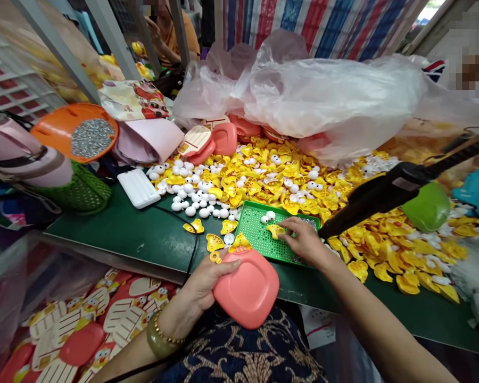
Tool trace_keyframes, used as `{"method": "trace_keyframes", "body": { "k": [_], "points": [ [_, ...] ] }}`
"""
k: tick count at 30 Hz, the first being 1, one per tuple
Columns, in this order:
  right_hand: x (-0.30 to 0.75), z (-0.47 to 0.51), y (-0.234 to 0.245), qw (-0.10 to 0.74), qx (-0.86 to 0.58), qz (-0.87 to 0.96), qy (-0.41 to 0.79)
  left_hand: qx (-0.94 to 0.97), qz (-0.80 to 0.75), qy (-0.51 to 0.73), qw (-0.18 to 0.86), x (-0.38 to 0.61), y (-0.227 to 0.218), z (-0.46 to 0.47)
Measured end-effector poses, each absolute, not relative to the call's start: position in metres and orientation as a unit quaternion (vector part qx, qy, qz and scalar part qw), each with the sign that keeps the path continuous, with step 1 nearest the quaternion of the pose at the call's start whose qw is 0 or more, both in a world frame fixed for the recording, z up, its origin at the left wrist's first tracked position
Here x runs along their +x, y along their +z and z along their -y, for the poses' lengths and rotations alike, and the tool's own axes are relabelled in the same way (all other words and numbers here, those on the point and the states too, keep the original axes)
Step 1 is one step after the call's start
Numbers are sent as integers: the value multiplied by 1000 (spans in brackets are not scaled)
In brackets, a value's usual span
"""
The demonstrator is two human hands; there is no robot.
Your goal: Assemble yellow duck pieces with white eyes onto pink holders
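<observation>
While your left hand (205,284) clenches a coral-pink plastic plate (248,290), with the thumb lying across its face, the plate sits tilted just above the edge of the green table (104,234). A small yellow crested piece (240,243) touches the plate's upper edge, though you can't quite tell from this view whether it's attached. Your right hand (303,240) is over a green perforated tray (259,239), its fingertips (282,226) on a yellow plastic piece (275,231) that lies on the tray; it looks more like a pinch than a light touch, but that's hard to be sure of. Two white plastic balls (266,216) sit at the tray's far corner. Beyond it spreads a heap of yellow plastic pieces (271,175) mixed with more white balls (191,197), and a black heat tool (387,189) points toward the tray from your right. A clear plastic bag (323,90) lies bunched behind the heap, and an orange dish of grey beads (91,138) rests at the far left. Below the table edge, a bin (64,319) holds printed cards with duck pictures, and a co-worker (170,40) sits in the background
</observation>
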State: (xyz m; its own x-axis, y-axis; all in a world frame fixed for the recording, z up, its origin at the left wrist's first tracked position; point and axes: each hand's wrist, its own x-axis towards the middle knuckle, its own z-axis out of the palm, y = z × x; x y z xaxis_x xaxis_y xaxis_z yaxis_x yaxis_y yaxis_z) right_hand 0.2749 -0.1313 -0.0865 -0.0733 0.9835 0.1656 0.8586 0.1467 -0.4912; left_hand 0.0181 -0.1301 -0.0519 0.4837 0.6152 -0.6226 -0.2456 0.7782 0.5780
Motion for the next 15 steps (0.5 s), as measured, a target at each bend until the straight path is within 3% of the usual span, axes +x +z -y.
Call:
{"method": "trace_keyframes", "body": {
  "k": [4, 7, 11, 15],
  "points": [
    [269, 127, -80, 100, -655, 740, 115, 216, -434, 252, 838, 23, -50, 131],
    [259, 128, -76, 58, -695, 707, 119, 218, -420, 254, 844, 28, -48, 131],
    [265, 133, -70, 72, -728, 666, 146, 222, -408, 262, 846, 30, -49, 129],
    [277, 130, -74, 129, -622, 764, 113, 222, -396, 265, 851, 33, -50, 128]
  ]
}}
